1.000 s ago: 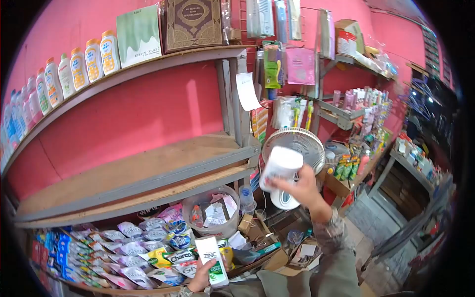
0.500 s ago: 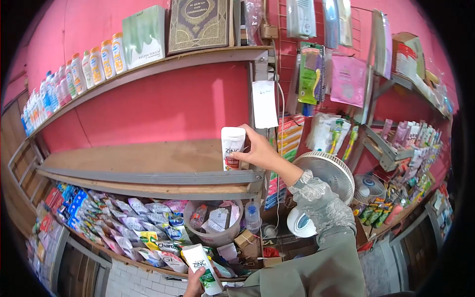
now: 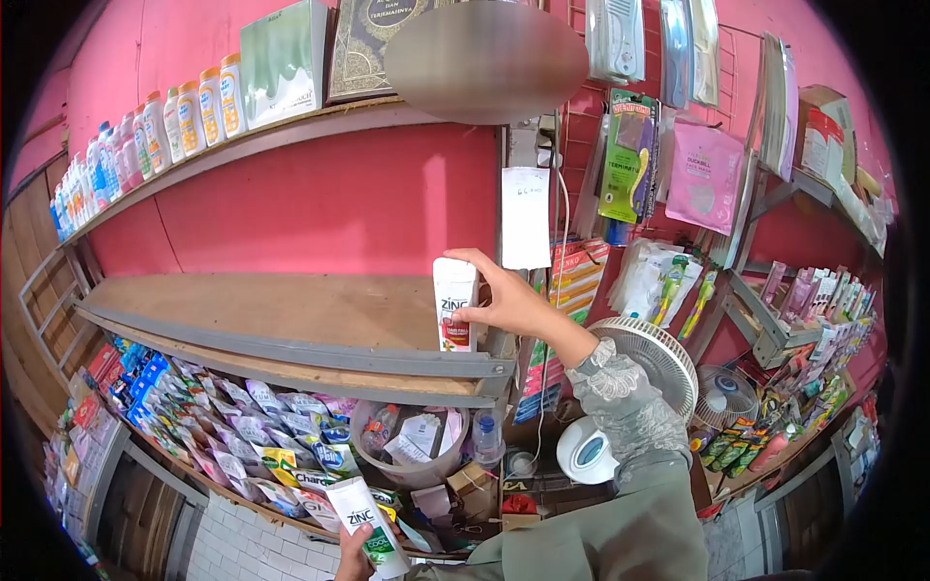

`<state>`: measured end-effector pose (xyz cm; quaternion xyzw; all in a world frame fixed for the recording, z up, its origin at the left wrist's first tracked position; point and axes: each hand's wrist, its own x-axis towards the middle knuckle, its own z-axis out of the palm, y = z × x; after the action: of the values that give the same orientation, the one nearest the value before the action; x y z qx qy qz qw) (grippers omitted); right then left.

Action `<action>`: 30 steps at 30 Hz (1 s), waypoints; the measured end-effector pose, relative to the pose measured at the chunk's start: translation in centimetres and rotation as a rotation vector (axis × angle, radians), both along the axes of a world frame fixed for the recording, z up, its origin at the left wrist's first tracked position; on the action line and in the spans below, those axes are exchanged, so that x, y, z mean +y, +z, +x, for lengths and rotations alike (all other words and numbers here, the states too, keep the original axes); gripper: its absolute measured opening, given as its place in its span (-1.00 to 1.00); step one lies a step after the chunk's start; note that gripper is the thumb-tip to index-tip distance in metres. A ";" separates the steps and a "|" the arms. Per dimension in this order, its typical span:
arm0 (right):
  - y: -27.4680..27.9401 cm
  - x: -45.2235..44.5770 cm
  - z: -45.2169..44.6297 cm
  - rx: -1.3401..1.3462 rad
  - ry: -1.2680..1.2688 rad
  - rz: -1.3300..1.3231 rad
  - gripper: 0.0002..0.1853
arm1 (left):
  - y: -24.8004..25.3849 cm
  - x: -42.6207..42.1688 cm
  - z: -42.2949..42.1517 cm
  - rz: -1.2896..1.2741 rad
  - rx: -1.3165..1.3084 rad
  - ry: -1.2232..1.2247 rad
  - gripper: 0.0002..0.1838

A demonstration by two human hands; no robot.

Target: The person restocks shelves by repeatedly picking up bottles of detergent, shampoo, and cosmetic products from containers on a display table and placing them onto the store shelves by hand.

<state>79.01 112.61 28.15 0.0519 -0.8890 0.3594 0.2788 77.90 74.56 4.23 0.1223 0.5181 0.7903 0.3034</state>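
Upright at the right end of the middle wooden shelf (image 3: 252, 300) is a white ZINC bottle with a red label (image 3: 453, 308). My right hand (image 3: 504, 298) is wrapped round it from the right, thumb across its front. Low in the view, my left hand (image 3: 356, 552) holds a second white ZINC bottle with a green label (image 3: 368, 531), tilted, in front of the packets. The fingers behind each bottle are partly hidden.
The upper shelf (image 3: 320, 121) bears a row of bottles (image 3: 208, 107), a green box (image 3: 284, 63) and a patterned book. Packets (image 3: 252, 431) and a round tub (image 3: 426, 472) lie below. Right of my arm stand a fan (image 3: 659, 358) and hanging goods (image 3: 702, 179).
My right hand has brought the red-label bottle from in front of the fan leftward onto the shelf. The left-hand bottle now appears lower and further left as the view has shifted.
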 end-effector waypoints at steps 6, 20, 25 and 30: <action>0.4 -0.1 0.0 -0.017 0.060 -0.061 -0.20 | 0.7 2.3 -1.7 0.161 -0.032 -0.164 -0.48; 2.0 -0.7 0.8 0.019 -0.103 0.226 -0.14 | 5.3 4.5 -4.3 0.238 0.067 -0.294 -0.37; 4.9 -6.8 3.4 0.382 -0.169 0.704 -0.37 | 14.5 6.8 -6.3 0.269 0.424 -0.353 -0.26; 10.1 -10.2 3.8 0.192 0.259 0.244 -0.52 | 22.8 13.2 -9.5 0.393 0.811 -0.348 -0.21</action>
<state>82.82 102.42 38.27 0.2332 -0.8812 0.2752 0.3056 68.39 87.73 27.03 0.5605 0.4072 0.6994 0.1755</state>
